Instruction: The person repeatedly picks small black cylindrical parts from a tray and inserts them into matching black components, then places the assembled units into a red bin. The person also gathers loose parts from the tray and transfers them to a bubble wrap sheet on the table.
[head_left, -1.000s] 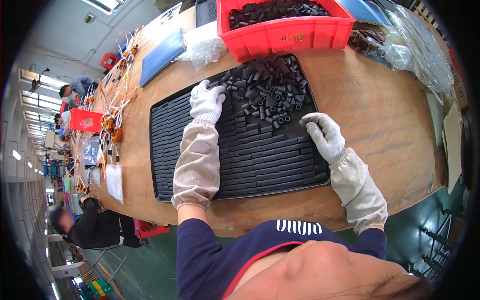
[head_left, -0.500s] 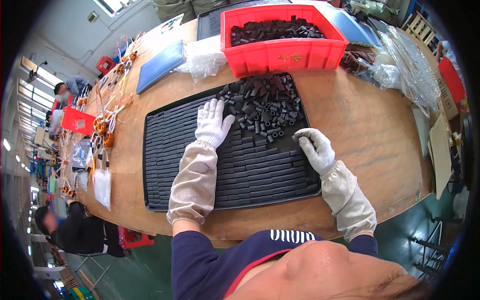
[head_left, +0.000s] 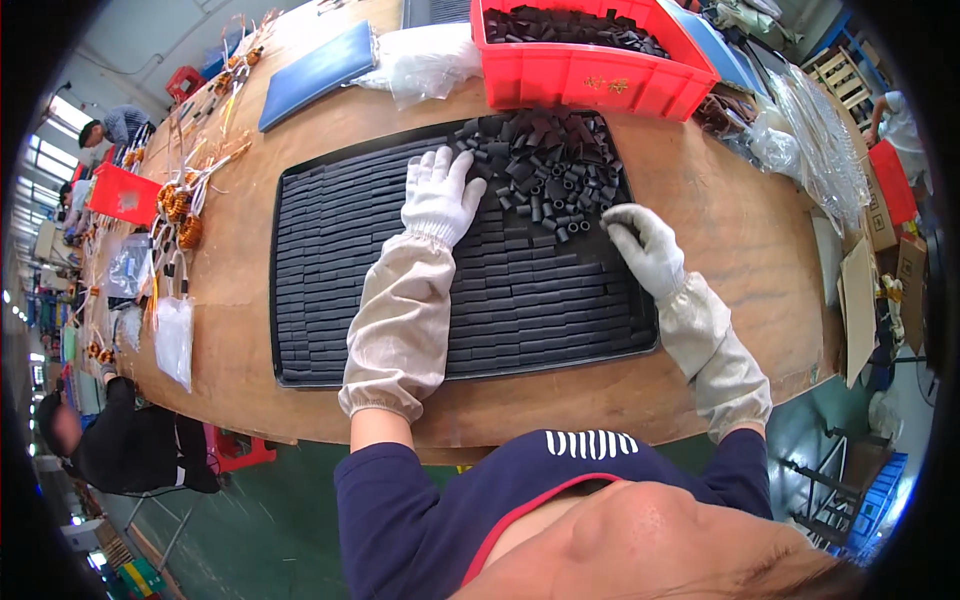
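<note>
A black tray (head_left: 274, 280) lies in front of me on the table. Short black tubes (head_left: 330, 250) are laid in it in close rows. A heap of loose tubes (head_left: 548, 165) fills its far right corner. My left hand (head_left: 437, 200), in a white glove, rests flat on the rows beside the heap, fingers stretched out. At the tray's right side my right hand (head_left: 645, 245), also gloved, is at the near edge of the heap. Its thumb and forefinger are drawn together; whatever is between them is too small to make out.
A red bin (head_left: 600, 80) of black pieces stands behind the tray. Left of it are a blue folder (head_left: 318, 75) and a clear plastic bag (head_left: 430, 62). Copper-coloured coils (head_left: 175, 203) lie at the table's left. Plastic wrap (head_left: 815, 140) is at the right. Other people sit at the left.
The view has shifted, so the table sits higher in the picture. My left hand stays flat on the rows. My right hand remains beside the heap with its fingers drawn together.
</note>
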